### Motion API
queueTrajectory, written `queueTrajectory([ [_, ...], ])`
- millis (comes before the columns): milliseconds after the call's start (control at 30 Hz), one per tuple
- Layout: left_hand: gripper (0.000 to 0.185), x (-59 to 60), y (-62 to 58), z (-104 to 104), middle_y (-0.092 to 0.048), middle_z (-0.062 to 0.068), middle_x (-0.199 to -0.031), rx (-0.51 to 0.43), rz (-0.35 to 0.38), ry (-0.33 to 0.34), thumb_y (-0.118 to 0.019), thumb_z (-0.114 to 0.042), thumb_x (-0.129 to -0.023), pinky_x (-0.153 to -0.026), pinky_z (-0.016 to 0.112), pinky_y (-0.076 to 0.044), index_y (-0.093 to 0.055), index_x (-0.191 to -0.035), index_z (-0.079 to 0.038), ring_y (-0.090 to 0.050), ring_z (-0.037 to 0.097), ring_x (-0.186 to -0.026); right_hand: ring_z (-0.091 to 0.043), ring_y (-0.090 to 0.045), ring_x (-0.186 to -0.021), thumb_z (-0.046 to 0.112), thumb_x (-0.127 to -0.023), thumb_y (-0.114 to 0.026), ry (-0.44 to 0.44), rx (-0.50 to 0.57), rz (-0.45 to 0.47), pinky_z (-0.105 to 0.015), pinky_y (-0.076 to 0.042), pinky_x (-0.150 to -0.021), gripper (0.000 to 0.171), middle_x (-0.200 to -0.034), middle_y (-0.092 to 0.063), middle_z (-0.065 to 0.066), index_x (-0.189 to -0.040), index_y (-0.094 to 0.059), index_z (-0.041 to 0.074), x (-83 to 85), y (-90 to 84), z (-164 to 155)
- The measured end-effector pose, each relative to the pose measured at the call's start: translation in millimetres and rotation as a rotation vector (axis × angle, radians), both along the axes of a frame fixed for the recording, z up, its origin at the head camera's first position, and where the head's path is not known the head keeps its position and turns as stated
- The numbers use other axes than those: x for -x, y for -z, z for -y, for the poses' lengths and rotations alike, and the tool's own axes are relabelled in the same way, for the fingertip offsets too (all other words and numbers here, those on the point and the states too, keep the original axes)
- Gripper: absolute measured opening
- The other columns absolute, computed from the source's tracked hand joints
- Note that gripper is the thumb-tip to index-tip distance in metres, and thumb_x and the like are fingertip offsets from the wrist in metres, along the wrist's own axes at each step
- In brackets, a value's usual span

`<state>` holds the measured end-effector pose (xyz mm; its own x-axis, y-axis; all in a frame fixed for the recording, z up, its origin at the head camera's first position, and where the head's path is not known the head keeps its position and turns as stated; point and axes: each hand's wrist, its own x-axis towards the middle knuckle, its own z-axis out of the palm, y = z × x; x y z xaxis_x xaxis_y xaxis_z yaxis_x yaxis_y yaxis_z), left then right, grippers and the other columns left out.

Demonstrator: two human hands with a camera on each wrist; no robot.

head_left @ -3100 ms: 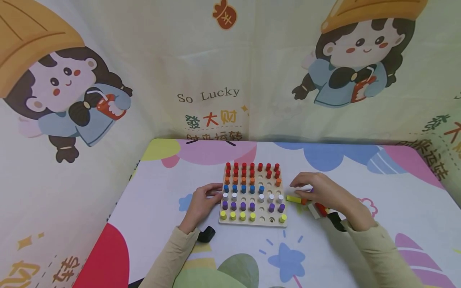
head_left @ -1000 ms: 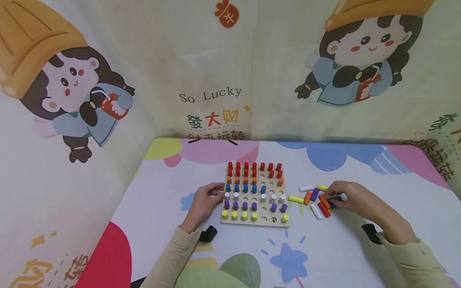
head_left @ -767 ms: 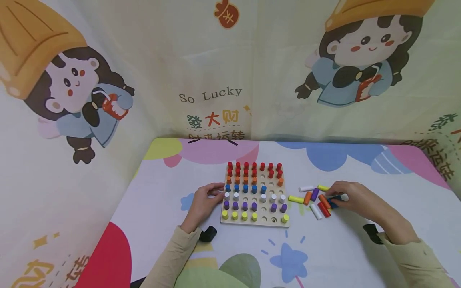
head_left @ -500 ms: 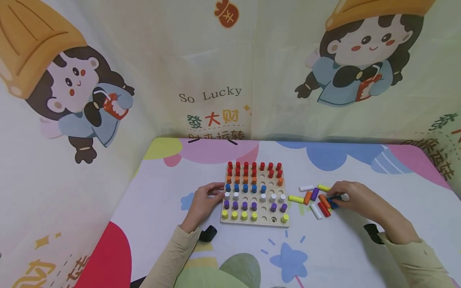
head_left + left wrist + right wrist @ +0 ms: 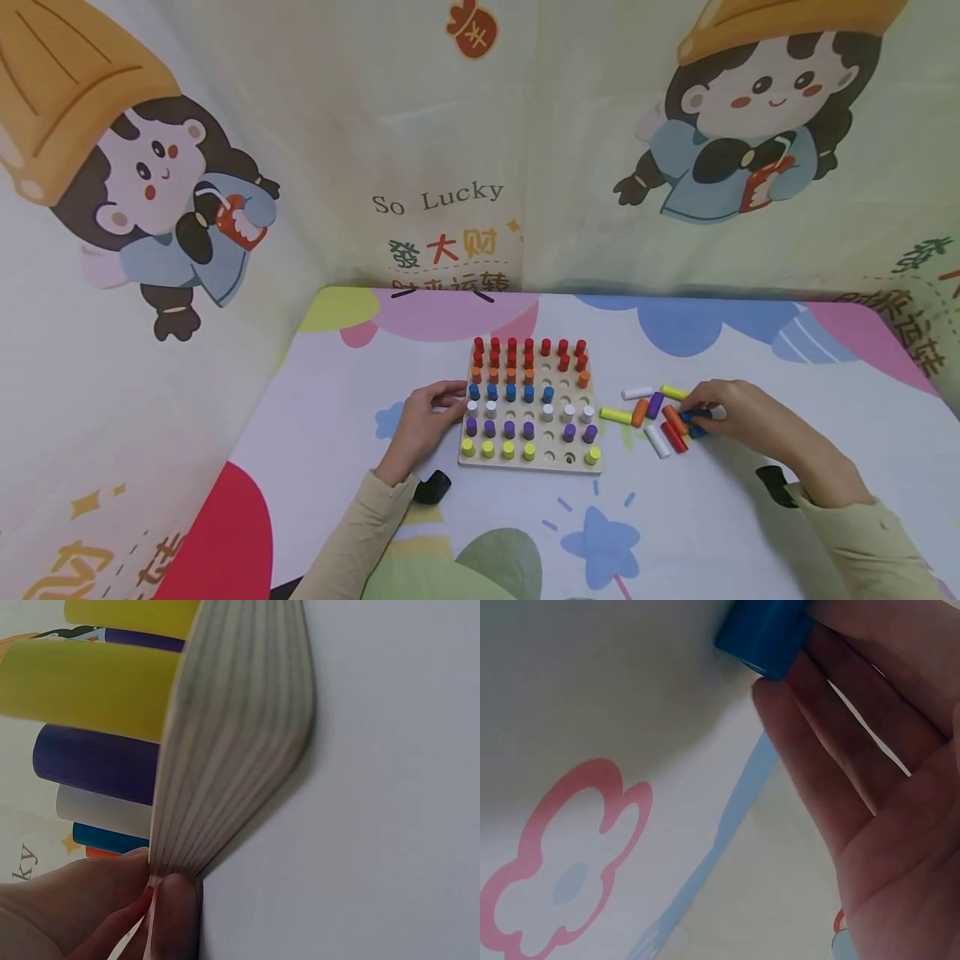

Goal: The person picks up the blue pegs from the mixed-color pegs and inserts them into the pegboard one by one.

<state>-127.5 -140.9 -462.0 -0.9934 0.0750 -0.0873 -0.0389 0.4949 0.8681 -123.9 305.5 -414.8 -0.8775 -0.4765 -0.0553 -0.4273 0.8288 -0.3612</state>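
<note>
Right hand (image 5: 738,417) rests on the mat (image 5: 675,517) at the right of the board (image 5: 529,461), among a loose pile of pegs (image 5: 660,417). Its fingertips pinch a blue peg (image 5: 696,414) lying on its side at the pile's right edge; the right wrist view confirms the blue peg (image 5: 765,634) caught between the fingers (image 5: 817,772), one end showing free. An orange and a red peg touch or nearly touch it; which, cannot be told.

Left hand (image 5: 422,421) lies at the board's left edge. The left wrist view shows a thumb and finger (image 5: 176,915) clamped on the board's (image 5: 232,742) corner, steadying it.

The board stands flat on the mat, rows of upright pegs by colour, with several holes open in the middle and right columns.

Handling, as judged: the peg appears to be a short painted wooden cylinder, light and rigid, not fragile. The smooth round surface will likely roll on the mat and may slip in a loose pinch. Best hold is across the barrel near one end, leaving the other end clear for a hole. Neighbouring pegs lie close and could be nudged when it lifts. The board looks like layered ply, stiff, and light enough to slide unless held.
</note>
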Motion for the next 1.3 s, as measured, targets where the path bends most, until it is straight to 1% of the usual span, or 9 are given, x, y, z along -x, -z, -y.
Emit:
queueTrajectory([
  [200, 0.032, -0.3, -0.5, 0, -0.072, 0.003, -0.113, 0.011, 0.004, -0.004, -0.070, -0.017, -0.093, -0.083, 0.033, -0.056, -0.069, -0.124, -0.012, -0.067, 0.013, -0.093, -0.026, -0.069, -0.090, 0.005, -0.076, -0.083, -0.018, 0.004, 0.015, -0.046, -0.057, -0.080, 0.020, -0.095, -0.074, -0.002, -0.094, -0.076, 0.008, 0.1, 1.0, -1],
  [367, 0.032, -0.8, -1.1, -1, -0.072, 0.004, -0.114, 0.013, 0.010, -0.008, -0.070, -0.017, -0.093, -0.084, 0.034, -0.056, -0.068, -0.125, -0.012, -0.067, 0.014, -0.094, -0.020, -0.068, -0.086, 0.007, -0.077, -0.083, -0.005, 0.008, 0.012, -0.042, -0.058, -0.078, 0.022, -0.096, -0.073, -0.002, -0.097, -0.075, 0.008, 0.1, -2.1, -1],
  [633, 0.032, -2.0, -3.1, 0, -0.072, 0.004, -0.113, 0.010, 0.009, -0.013, -0.070, -0.016, -0.093, -0.086, 0.035, -0.056, -0.068, -0.125, -0.011, -0.067, 0.015, -0.093, -0.016, -0.067, -0.083, 0.006, -0.077, -0.082, 0.001, 0.033, -0.030, -0.038, -0.058, -0.075, 0.024, -0.098, -0.073, -0.001, -0.100, -0.075, 0.008, -0.6, -6.3, 2],
  [767, 0.033, -1.4, -3.4, 0, -0.072, 0.004, -0.113, 0.008, 0.006, -0.006, -0.070, -0.017, -0.093, -0.086, 0.036, -0.056, -0.068, -0.125, -0.011, -0.067, 0.015, -0.094, -0.015, -0.067, -0.083, 0.007, -0.078, -0.082, 0.010, 0.048, -0.031, -0.037, -0.059, -0.075, 0.027, -0.099, -0.072, -0.002, -0.104, -0.074, 0.006, -0.3, -7.9, 4],
  [867, 0.032, -1.3, -2.7, 0, -0.072, 0.005, -0.112, 0.009, 0.004, -0.004, -0.070, -0.015, -0.093, -0.086, 0.036, -0.057, -0.068, -0.125, -0.010, -0.068, 0.015, -0.093, -0.013, -0.067, -0.082, 0.007, -0.079, -0.081, 0.003, 0.049, -0.056, -0.036, -0.059, -0.074, 0.027, -0.097, -0.071, 0.001, -0.105, -0.074, 0.007, -0.4, -8.1, 4],
  [1033, 0.032, -1.7, -2.4, -1, -0.072, 0.006, -0.113, 0.015, -0.001, -0.004, -0.070, -0.014, -0.093, -0.086, 0.035, -0.057, -0.068, -0.124, -0.010, -0.068, 0.015, -0.093, -0.010, -0.066, -0.080, 0.007, -0.080, -0.081, -0.030, 0.046, -0.124, -0.032, -0.058, -0.070, 0.024, -0.093, -0.068, 0.006, -0.104, -0.075, 0.008, -0.4, -7.1, 5],
  [1167, 0.032, -2.1, -3.3, -2, -0.072, 0.006, -0.113, 0.014, -0.002, -0.005, -0.070, -0.014, -0.093, -0.084, 0.035, -0.057, -0.068, -0.124, -0.010, -0.068, 0.016, -0.093, -0.009, -0.067, -0.079, 0.004, -0.078, -0.081, -0.057, 0.071, -0.165, -0.032, -0.058, -0.069, 0.024, -0.093, -0.068, 0.006, -0.101, -0.074, 0.007, -0.2, -6.7, 6],
  [1300, 0.032, -1.7, -3.3, -1, -0.072, 0.006, -0.114, 0.019, -0.006, -0.005, -0.070, -0.015, -0.092, -0.084, 0.034, -0.057, -0.068, -0.124, -0.010, -0.068, 0.016, -0.093, -0.010, -0.068, -0.080, 0.003, -0.078, -0.080, -0.061, 0.095, -0.171, -0.033, -0.059, -0.071, 0.024, -0.095, -0.069, 0.004, -0.101, -0.073, 0.008, 0.5, -8.1, 10],
])
